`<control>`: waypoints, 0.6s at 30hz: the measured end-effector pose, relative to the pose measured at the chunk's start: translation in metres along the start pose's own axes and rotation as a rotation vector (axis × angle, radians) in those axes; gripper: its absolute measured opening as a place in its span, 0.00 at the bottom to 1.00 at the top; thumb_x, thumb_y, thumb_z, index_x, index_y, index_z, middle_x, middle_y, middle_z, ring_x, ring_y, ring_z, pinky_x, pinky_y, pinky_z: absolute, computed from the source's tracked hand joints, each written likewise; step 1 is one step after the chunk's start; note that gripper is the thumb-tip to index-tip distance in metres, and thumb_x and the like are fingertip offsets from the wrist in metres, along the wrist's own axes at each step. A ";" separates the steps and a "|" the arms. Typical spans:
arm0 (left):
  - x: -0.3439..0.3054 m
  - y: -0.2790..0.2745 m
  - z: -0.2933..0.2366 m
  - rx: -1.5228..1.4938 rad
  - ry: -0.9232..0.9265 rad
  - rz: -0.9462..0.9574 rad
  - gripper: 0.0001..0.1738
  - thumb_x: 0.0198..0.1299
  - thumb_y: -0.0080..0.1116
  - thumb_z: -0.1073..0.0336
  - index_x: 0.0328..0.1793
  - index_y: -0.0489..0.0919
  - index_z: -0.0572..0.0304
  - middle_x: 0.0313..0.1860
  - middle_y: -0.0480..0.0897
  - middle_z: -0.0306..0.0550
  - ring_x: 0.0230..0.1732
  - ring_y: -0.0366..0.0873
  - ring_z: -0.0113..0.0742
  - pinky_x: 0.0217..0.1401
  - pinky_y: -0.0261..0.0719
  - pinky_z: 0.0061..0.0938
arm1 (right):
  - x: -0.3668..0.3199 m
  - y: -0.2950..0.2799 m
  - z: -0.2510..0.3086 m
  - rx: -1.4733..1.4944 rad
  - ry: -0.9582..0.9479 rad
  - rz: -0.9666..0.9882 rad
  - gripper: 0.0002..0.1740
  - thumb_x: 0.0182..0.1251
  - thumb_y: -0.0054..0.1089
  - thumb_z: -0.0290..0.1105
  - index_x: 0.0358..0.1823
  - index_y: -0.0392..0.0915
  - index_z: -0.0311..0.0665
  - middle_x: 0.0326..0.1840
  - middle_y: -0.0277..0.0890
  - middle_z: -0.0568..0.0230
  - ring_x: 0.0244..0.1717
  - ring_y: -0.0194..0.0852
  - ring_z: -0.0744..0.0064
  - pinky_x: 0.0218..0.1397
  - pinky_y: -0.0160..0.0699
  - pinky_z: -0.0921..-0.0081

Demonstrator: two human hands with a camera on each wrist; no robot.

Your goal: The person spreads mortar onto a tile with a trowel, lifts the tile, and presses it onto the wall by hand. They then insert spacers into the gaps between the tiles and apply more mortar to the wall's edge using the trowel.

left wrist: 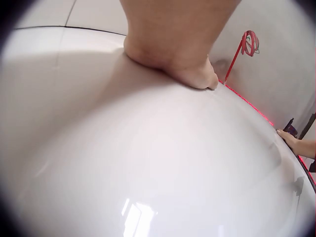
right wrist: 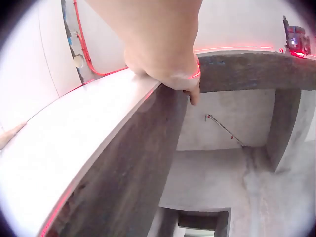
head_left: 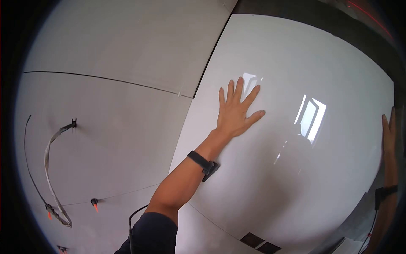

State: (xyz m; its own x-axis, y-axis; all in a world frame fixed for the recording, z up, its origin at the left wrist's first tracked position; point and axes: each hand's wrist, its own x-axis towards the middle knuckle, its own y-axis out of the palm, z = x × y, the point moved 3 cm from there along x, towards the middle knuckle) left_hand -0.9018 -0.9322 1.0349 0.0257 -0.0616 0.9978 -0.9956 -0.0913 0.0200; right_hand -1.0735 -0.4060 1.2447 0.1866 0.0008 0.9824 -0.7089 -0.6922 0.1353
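Our left hand (head_left: 237, 112) spreads wide on the glossy white panel (head_left: 277, 116) before us; our right hand (head_left: 389, 137) touches its right edge, finger curl unclear; we'd best press evenly

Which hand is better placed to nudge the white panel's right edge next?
Right, probably. The right hand is already at the white panel's right edge; the left hand lies spread on the panel's face, nearer the opposite edge.
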 end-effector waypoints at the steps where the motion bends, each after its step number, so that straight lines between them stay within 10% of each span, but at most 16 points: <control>1: 0.000 0.000 -0.001 -0.001 0.010 -0.006 0.41 0.64 0.54 0.36 0.81 0.62 0.37 0.83 0.46 0.66 0.83 0.37 0.68 0.80 0.29 0.62 | -0.001 -0.002 0.000 -0.003 0.004 -0.011 0.41 0.78 0.49 0.49 0.81 0.46 0.33 0.85 0.41 0.52 0.85 0.34 0.62 0.85 0.33 0.68; 18: 0.022 -0.005 -0.006 0.107 0.037 0.102 0.42 0.65 0.51 0.36 0.83 0.58 0.35 0.85 0.43 0.61 0.84 0.35 0.62 0.81 0.27 0.59 | 0.000 -0.004 0.003 -0.132 0.040 0.137 0.41 0.76 0.50 0.48 0.82 0.46 0.39 0.83 0.41 0.41 0.84 0.37 0.51 0.83 0.38 0.63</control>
State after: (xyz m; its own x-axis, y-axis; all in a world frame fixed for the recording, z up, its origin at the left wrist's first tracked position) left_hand -0.8969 -0.9271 1.0567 -0.0801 -0.0399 0.9960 -0.9776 -0.1919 -0.0864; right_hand -1.0680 -0.4055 1.2439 0.0570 -0.0561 0.9968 -0.8094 -0.5871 0.0133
